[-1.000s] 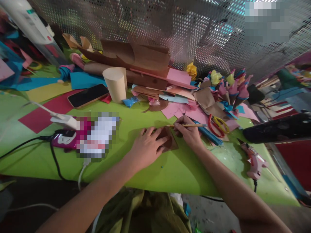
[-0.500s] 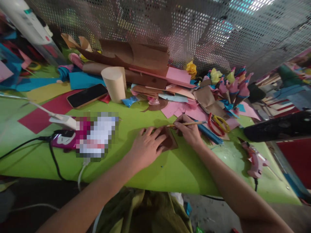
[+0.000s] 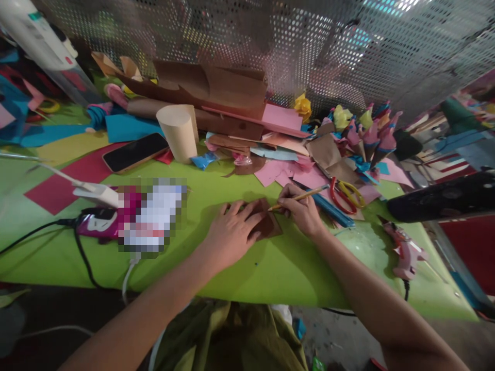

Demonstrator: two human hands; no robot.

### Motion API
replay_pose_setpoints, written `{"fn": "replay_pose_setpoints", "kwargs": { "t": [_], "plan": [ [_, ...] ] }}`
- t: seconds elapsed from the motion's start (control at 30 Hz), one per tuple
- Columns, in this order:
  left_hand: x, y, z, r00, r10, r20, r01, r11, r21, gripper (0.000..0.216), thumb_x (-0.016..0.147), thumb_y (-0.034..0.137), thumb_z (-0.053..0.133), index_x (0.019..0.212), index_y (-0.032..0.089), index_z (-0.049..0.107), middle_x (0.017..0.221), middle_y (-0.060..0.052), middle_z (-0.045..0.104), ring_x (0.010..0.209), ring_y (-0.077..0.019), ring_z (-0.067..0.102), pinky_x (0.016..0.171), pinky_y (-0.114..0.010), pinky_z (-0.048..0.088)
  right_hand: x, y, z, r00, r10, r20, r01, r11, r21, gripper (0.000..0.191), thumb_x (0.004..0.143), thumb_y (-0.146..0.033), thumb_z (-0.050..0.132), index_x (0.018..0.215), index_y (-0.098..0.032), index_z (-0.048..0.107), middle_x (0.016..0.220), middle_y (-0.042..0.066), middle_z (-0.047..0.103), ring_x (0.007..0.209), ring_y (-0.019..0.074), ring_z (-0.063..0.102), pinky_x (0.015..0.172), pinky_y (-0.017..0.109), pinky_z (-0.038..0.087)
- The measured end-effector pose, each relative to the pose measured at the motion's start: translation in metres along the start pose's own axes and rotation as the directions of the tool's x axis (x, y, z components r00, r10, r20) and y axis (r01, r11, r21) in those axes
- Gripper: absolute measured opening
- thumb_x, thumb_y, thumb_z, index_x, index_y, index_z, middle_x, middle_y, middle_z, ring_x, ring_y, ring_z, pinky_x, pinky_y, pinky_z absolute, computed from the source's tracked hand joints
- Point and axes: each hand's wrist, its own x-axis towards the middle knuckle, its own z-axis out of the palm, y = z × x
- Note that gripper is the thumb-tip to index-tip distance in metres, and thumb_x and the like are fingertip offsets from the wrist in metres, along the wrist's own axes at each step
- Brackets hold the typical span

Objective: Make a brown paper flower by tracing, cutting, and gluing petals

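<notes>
A small piece of brown card (image 3: 271, 226) lies on the green tabletop, partly covered by my fingers. My left hand (image 3: 233, 229) rests flat on it with fingers spread. In my right hand (image 3: 299, 207) a pencil (image 3: 309, 194) is pinched, its tip pointing left onto the card near its upper right side. Just right of that hand lie a blue bundle (image 3: 333, 206) and scissors with red and yellow handles (image 3: 343, 198).
A pink glue gun (image 3: 406, 255) lies at the right, near a dark bottle (image 3: 441, 200). Left are a magenta power strip (image 3: 101, 225), a blurred-out phone (image 3: 154, 216) and a dark phone (image 3: 135, 152). Behind stand a beige roll (image 3: 178, 135), brown paper (image 3: 211, 90) and paper cones (image 3: 373, 139).
The pencil tip has moved slightly down along the card's right side, and the pencil now slants more steeply. My left hand stays pressed on the card.
</notes>
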Motion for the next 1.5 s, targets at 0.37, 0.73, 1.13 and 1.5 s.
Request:
{"fn": "replay_pose_setpoints", "kwargs": {
  "t": [0.37, 0.73, 1.13, 1.5],
  "plan": [
    [0.001, 0.0, -0.004, 1.0, 0.001, 0.029, -0.002, 1.0, 0.021, 0.042, 0.098, 0.034, 0.053, 0.14, 0.029, 0.055, 0.149, -0.007, 0.054, 0.127, -0.0313, 0.05, 0.099, -0.048, 0.044, -0.01, -0.007, -0.008, 0.989, 0.04, 0.144, -0.039, 0.999, -0.008, 0.015, 0.068, -0.029, 0.058, 0.058, -0.022, 0.049, 0.053, -0.003, 0.045, 0.052, 0.0129, 0.042, 0.048, 0.026, 0.031],
    [0.002, -0.001, -0.005, 0.997, -0.014, 0.071, 0.013, 1.0, 0.013, 0.04, 0.1, 0.036, 0.049, 0.139, 0.028, 0.056, 0.15, -0.005, 0.054, 0.128, -0.0318, 0.049, 0.101, -0.05, 0.042, -0.012, -0.008, -0.013, 0.971, 0.035, 0.238, -0.021, 0.998, -0.061, 0.013, 0.067, -0.025, 0.055, 0.056, -0.022, 0.049, 0.055, -0.003, 0.047, 0.056, 0.0137, 0.042, 0.052, 0.028, 0.031],
    [0.002, -0.001, -0.006, 0.998, -0.014, 0.061, 0.012, 1.0, 0.025, 0.034, 0.1, 0.037, 0.05, 0.131, 0.026, 0.06, 0.149, -0.005, 0.055, 0.128, -0.0321, 0.049, 0.099, -0.05, 0.043, -0.012, -0.012, -0.018, 0.949, 0.029, 0.312, -0.012, 0.998, -0.055, 0.01, 0.067, -0.021, 0.054, 0.057, -0.021, 0.051, 0.055, -0.003, 0.049, 0.054, 0.0121, 0.043, 0.051, 0.026, 0.031],
    [0.001, -0.002, -0.003, 1.0, 0.004, -0.011, -0.004, 1.0, -0.013, 0.028, 0.097, 0.035, 0.056, 0.122, 0.027, 0.065, 0.142, -0.008, 0.06, 0.125, -0.0309, 0.052, 0.098, -0.048, 0.045, 0.002, 0.008, -0.004, 0.997, -0.069, 0.039, 0.064, 0.991, 0.12, 0.028, 0.078, -0.045, 0.071, 0.075, -0.022, 0.056, 0.066, -0.003, 0.056, 0.055, 0.011, 0.05, 0.051, 0.024, 0.04]
  ]
}}
